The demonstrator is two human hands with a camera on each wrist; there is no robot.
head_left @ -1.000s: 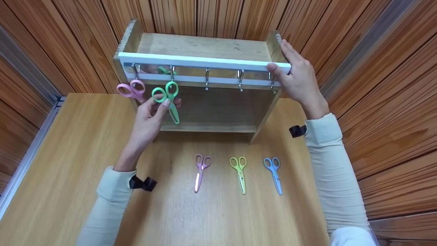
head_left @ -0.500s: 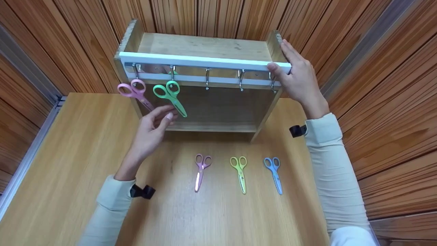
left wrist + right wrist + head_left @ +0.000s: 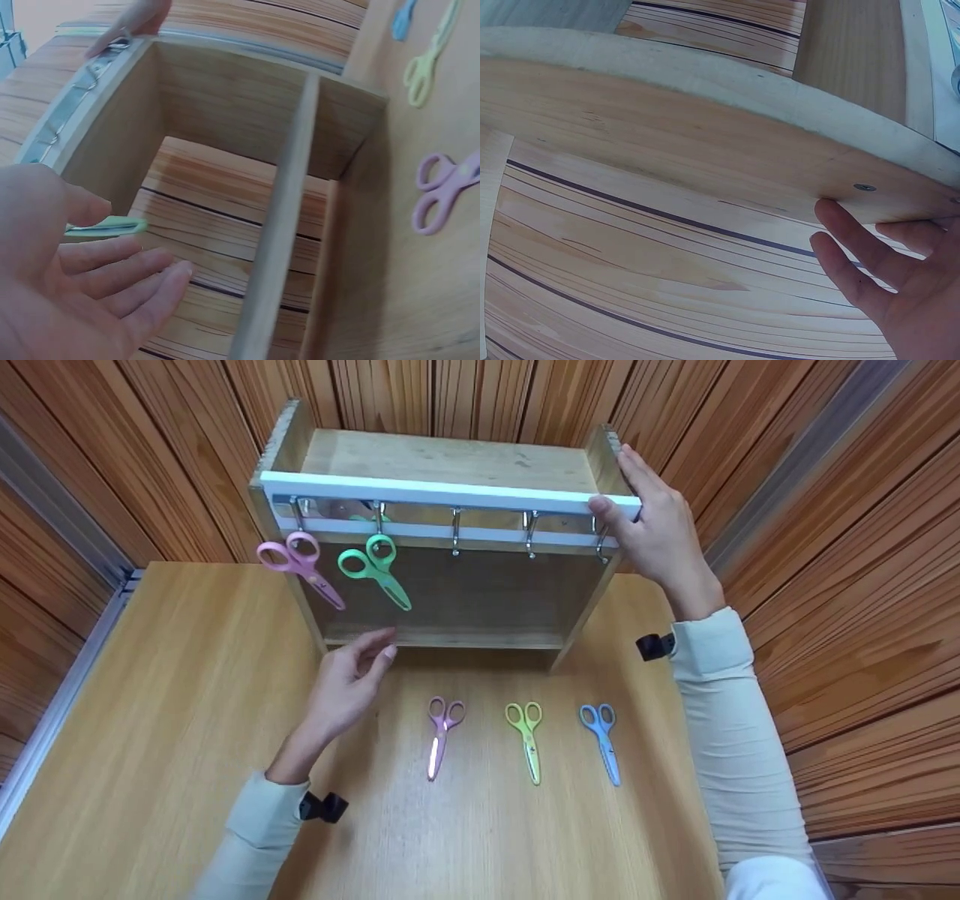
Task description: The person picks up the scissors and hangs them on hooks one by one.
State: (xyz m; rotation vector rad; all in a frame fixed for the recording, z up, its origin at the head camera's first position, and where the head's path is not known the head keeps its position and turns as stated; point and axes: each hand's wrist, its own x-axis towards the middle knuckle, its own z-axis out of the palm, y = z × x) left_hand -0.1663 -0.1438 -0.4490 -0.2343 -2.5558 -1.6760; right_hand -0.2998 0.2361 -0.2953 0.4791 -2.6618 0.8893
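Green scissors (image 3: 379, 572) hang by one finger loop from the second hook of a white hook rail (image 3: 450, 491) in the head view. Left of them, pink scissors (image 3: 304, 566) hang from the first hook. Below the green pair is my left hand (image 3: 349, 682), holding nothing, its fingers loosely bent; the left wrist view shows the green blade tip (image 3: 112, 225) beyond the thumb. My right hand (image 3: 664, 532) holds the right top corner of the wooden shelf (image 3: 450, 457), thumb on the rail's front and fingers along the side panel (image 3: 705, 142).
On the table (image 3: 187, 720), in front of the shelf, lie pink-purple scissors (image 3: 441, 739), yellow-green scissors (image 3: 527, 742) and blue scissors (image 3: 602, 742) in a row. Several more metal hooks (image 3: 530, 536) line the rail to the right. Wood-panelled walls stand behind and beside.
My left hand has let go of the green scissors and moved down from them; they now hang from the hook by themselves. My right hand has stayed at the shelf's corner.
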